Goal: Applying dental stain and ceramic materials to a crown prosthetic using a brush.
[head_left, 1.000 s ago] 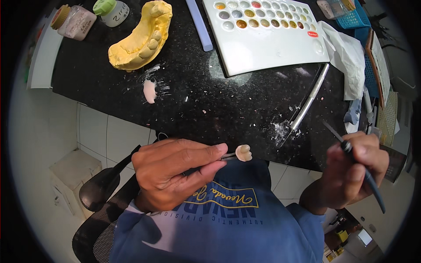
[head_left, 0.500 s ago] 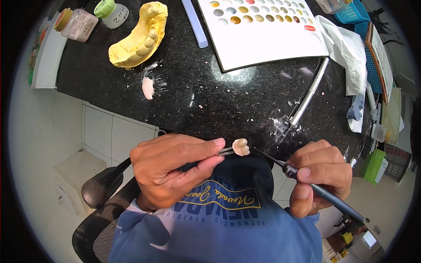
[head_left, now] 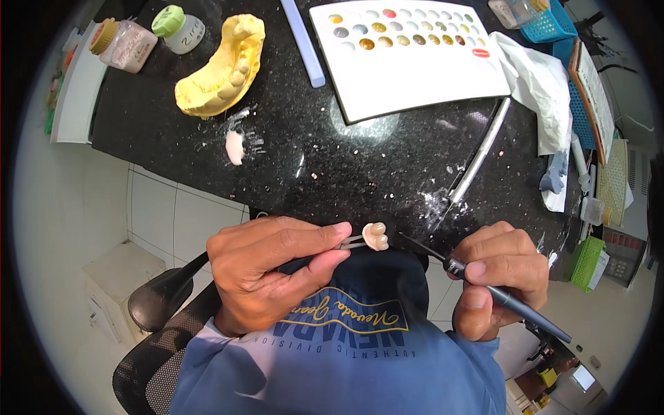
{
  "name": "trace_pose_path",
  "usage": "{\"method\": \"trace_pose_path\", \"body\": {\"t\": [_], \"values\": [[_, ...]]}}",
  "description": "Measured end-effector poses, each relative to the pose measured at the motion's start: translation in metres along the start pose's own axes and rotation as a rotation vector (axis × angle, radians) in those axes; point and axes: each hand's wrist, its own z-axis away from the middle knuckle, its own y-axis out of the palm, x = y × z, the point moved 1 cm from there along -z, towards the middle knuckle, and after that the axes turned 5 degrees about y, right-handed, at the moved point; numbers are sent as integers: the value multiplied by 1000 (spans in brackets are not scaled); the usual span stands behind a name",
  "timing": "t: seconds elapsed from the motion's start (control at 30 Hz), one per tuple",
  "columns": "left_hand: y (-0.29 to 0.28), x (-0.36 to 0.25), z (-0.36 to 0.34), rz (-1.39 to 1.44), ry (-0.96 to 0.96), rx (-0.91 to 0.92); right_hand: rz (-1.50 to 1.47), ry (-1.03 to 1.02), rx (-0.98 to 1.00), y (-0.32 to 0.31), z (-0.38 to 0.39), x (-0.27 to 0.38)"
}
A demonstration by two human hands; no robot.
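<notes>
My left hand [head_left: 273, 266] is closed on metal tweezers [head_left: 355, 241], thumb and forefinger pinching them. At their tips sits a small dental piece [head_left: 375, 236] with several tooth-shaped crowns and a pale pink edge. My right hand [head_left: 508, 277] is wrapped round a slim grey-blue brush [head_left: 519, 304] with a dark ferrule. The brush's thin dark tip lies just right of the dental piece, apart from it. Both hands are in front of my torso, near the table's front edge.
On the black speckled table [head_left: 297, 187] stand a yellow dental cast [head_left: 214, 90], two jars [head_left: 124, 45], a mound of pink paste [head_left: 235, 147] and a white palette of colours [head_left: 415, 76]. At right lie a silver-handled knife [head_left: 484, 152], crumpled tissue [head_left: 536, 90] and blue baskets [head_left: 550, 24].
The dental piece has turned slightly in the tweezers' grip and shifted a little left and down. The right hand and brush moved slightly left. Table items appear slightly lower in view.
</notes>
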Motion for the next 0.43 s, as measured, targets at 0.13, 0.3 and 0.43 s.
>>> {"method": "trace_pose_path", "body": {"t": [0.13, 0.3, 0.43], "values": [[-1, -1, 0, -12, -23, 19, 7, -17, -51, 0, 3, -1], [-1, -3, 0, -20, -7, 33, 35, 9, -9, -3, 4, 3], [-1, -3, 0, -17, 1, 20, 25, -11, 59, -4, 3, 4]]}}
